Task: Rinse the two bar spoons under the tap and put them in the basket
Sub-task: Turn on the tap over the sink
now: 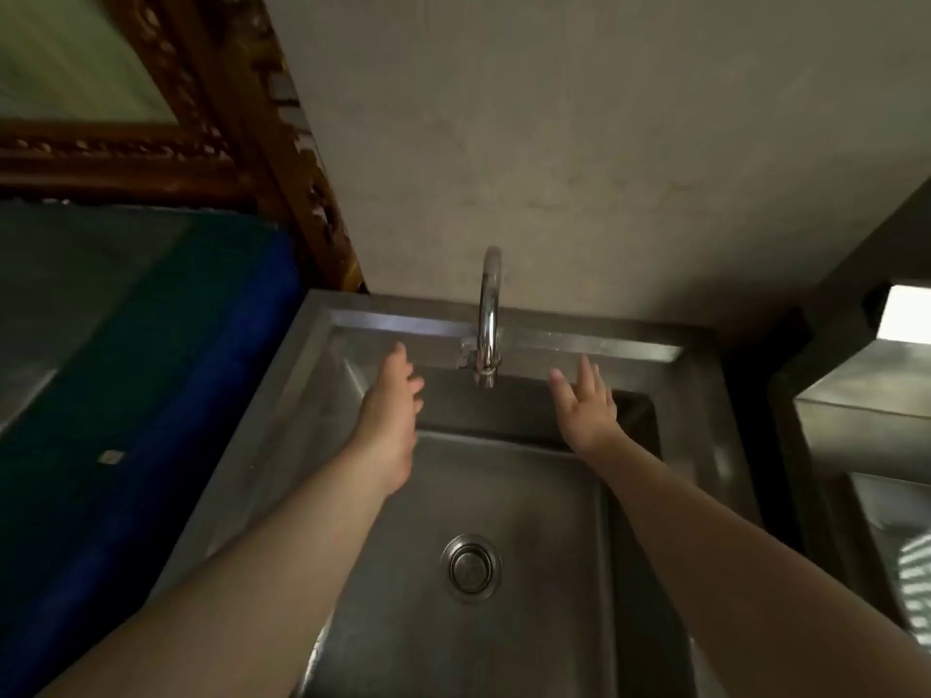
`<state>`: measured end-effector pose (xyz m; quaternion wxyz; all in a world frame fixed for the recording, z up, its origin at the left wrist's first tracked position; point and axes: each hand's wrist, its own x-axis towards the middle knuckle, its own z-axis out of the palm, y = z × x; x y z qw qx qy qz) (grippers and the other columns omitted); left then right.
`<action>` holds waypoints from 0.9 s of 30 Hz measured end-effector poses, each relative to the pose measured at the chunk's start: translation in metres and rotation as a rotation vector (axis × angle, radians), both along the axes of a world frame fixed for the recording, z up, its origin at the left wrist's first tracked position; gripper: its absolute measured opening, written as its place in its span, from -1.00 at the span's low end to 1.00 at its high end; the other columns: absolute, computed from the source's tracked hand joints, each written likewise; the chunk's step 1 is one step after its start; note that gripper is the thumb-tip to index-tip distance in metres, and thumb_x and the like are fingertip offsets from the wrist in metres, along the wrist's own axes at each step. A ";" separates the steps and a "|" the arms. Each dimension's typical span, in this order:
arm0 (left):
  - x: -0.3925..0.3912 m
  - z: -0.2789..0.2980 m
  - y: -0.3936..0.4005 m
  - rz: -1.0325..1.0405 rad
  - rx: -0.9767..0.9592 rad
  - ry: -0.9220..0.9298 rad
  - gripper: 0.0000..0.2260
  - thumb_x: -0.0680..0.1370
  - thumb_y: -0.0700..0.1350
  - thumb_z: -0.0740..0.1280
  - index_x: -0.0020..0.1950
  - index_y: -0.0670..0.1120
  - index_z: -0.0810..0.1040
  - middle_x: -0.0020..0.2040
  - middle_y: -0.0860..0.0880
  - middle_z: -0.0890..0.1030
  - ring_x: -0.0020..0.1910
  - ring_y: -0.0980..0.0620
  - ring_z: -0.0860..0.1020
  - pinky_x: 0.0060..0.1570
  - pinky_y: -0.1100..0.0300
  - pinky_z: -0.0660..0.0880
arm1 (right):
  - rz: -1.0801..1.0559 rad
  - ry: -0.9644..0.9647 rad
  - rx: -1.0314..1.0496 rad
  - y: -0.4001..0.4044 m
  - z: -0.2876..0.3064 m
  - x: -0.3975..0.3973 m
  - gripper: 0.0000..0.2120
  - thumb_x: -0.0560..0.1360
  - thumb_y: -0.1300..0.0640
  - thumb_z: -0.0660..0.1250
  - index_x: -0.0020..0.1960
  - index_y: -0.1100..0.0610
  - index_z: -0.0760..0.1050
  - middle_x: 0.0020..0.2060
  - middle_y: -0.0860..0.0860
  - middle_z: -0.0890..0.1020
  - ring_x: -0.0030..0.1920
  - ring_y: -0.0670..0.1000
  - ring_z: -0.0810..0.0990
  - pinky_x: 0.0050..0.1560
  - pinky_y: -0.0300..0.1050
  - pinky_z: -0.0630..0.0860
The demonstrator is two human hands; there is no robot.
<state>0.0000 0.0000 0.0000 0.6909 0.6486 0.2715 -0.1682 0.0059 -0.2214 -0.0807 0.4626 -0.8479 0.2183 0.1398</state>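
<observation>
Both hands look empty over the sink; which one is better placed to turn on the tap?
Probably left: the tap handle juts toward the open left hand; the right hand is open on the other side.

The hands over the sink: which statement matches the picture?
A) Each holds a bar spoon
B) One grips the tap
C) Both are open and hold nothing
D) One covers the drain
C: the left hand and right hand are spread open beside the tap, touching nothing.

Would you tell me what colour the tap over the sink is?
Shiny silver chrome tap, seen in the head view.
</observation>
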 end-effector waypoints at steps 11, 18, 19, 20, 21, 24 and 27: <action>0.048 -0.071 -0.009 0.321 -0.782 0.126 -0.13 0.48 0.37 0.01 0.52 -0.29 0.06 0.52 -0.29 0.19 0.51 -0.25 0.14 0.46 -0.18 0.03 | 0.349 0.104 -0.639 -0.011 -0.098 0.031 -0.21 0.56 -0.28 0.05 0.57 -0.04 -0.32 0.56 -0.01 -0.37 0.55 0.12 -0.38 0.47 0.37 -0.13; 0.069 -0.075 -0.019 0.355 -0.941 0.065 -0.10 0.47 0.38 0.00 0.51 -0.33 0.04 0.52 -0.37 0.10 0.52 -0.28 0.09 0.49 -0.12 0.00 | 0.376 0.108 -0.665 -0.015 -0.103 0.029 -0.14 0.55 -0.25 0.15 0.55 -0.05 -0.39 0.53 -0.01 -0.44 0.54 0.13 -0.41 0.50 0.32 -0.09; 0.070 -0.076 -0.019 0.369 -0.958 0.062 -0.10 0.48 0.38 0.01 0.51 -0.33 0.04 0.52 -0.38 0.10 0.51 -0.29 0.10 0.49 -0.12 0.00 | 0.379 0.113 -0.660 -0.014 -0.103 0.030 -0.13 0.55 -0.25 0.16 0.55 -0.05 -0.39 0.53 -0.01 -0.44 0.54 0.13 -0.41 0.50 0.32 -0.09; 0.069 -0.076 -0.019 0.385 -0.976 0.061 -0.10 0.48 0.38 0.02 0.51 -0.33 0.03 0.52 -0.38 0.10 0.51 -0.29 0.10 0.49 -0.12 0.00 | 0.380 0.113 -0.655 -0.014 -0.103 0.029 -0.13 0.55 -0.25 0.16 0.55 -0.05 -0.39 0.53 -0.01 -0.45 0.54 0.14 -0.41 0.50 0.32 -0.09; 0.069 -0.076 -0.018 0.395 -0.988 0.055 -0.10 0.49 0.37 0.01 0.51 -0.34 0.03 0.51 -0.39 0.10 0.51 -0.30 0.10 0.49 -0.13 0.00 | 0.382 0.115 -0.652 -0.014 -0.103 0.029 -0.12 0.55 -0.25 0.16 0.55 -0.04 -0.39 0.53 -0.01 -0.45 0.53 0.14 -0.41 0.49 0.32 -0.08; 0.072 -0.072 -0.017 0.399 -1.017 0.036 -0.11 0.50 0.36 0.00 0.50 -0.36 0.02 0.51 -0.41 0.09 0.50 -0.33 0.09 0.49 -0.15 -0.01 | 0.384 0.117 -0.652 -0.014 -0.104 0.030 -0.11 0.55 -0.24 0.17 0.55 -0.04 -0.40 0.52 0.00 -0.47 0.53 0.15 -0.42 0.50 0.31 -0.08; 0.076 -0.066 -0.017 0.394 -1.057 0.020 -0.11 0.51 0.35 0.00 0.50 -0.37 0.01 0.51 -0.43 0.06 0.51 -0.35 0.06 0.49 -0.16 -0.02 | 0.381 0.115 -0.649 -0.014 -0.104 0.029 -0.11 0.54 -0.24 0.17 0.55 -0.04 -0.41 0.52 0.00 -0.46 0.53 0.15 -0.41 0.50 0.31 -0.06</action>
